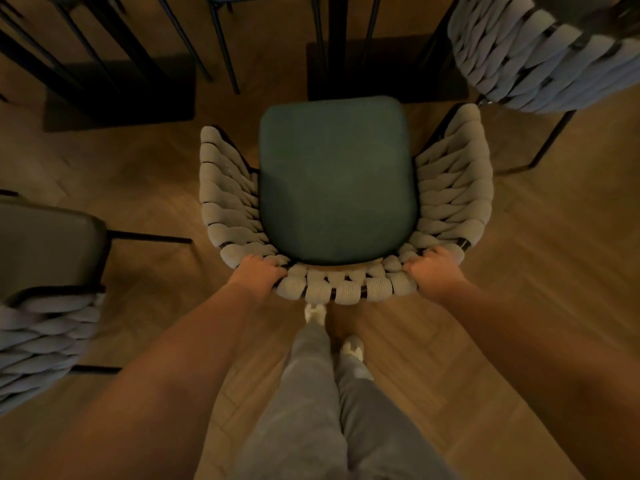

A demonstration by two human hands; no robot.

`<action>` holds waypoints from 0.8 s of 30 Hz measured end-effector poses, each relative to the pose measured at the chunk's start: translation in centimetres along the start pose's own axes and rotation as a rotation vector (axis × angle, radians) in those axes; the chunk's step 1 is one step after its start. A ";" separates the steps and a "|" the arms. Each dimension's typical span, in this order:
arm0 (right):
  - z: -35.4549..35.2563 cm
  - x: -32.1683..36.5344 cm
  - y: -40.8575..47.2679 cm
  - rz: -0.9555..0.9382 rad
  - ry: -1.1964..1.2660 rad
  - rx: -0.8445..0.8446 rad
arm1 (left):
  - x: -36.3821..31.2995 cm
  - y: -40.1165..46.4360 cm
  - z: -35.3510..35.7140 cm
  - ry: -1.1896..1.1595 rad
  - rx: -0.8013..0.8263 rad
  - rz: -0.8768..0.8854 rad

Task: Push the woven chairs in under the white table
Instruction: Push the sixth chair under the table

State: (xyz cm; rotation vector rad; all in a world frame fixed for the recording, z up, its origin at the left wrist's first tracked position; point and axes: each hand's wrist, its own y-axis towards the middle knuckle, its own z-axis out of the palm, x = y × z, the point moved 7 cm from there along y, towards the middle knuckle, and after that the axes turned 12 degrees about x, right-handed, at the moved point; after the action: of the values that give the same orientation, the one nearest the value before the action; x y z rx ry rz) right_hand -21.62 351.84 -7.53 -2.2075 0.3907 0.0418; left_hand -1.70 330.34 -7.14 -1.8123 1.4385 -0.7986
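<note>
A woven chair [453, 188] with thick beige rope weave and a dark green seat cushion [336, 181] stands right in front of me on the wooden floor. My left hand [258, 271] grips the left end of its curved backrest. My right hand [434, 271] grips the right end of the same backrest. The white table top is out of view; only dark table legs and flat bases [381, 64] show beyond the chair's front edge.
A second woven chair [540, 57] stands at the upper right, a third [45, 327] at the left edge. Thin black chair legs [221, 50] and another dark base [121, 95] stand ahead on the left. My legs and white shoes [351, 348] are just behind the chair.
</note>
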 end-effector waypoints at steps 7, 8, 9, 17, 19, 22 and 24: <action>-3.7 -4.0 4.6 0.019 0.030 0.001 | 4.0 4.8 -5.2 0.023 -0.007 0.018; -4.3 -4.6 5.2 0.022 0.036 -0.005 | 4.6 5.5 -6.0 0.019 -0.013 0.023; -4.8 -5.3 5.7 0.030 0.044 0.005 | 5.1 6.1 -6.8 0.010 -0.017 0.025; -8.1 -10.3 9.0 0.050 0.101 0.015 | 7.6 10.7 -12.2 0.020 -0.017 0.047; -8.9 -11.8 10.1 0.046 0.107 0.007 | 8.1 12.0 -13.7 0.010 -0.013 0.044; -10.4 -14.6 11.5 0.043 0.113 -0.001 | 8.7 13.9 -16.4 0.002 -0.009 0.031; -11.4 -16.5 12.6 0.026 0.121 -0.070 | 8.8 15.2 -18.0 -0.013 -0.002 0.024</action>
State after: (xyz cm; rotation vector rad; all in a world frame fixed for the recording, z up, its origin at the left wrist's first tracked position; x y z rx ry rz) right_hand -42.26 340.09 -7.35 -2.2806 0.4919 -0.0653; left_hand -22.95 316.87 -8.56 -1.7957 1.4507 -0.7724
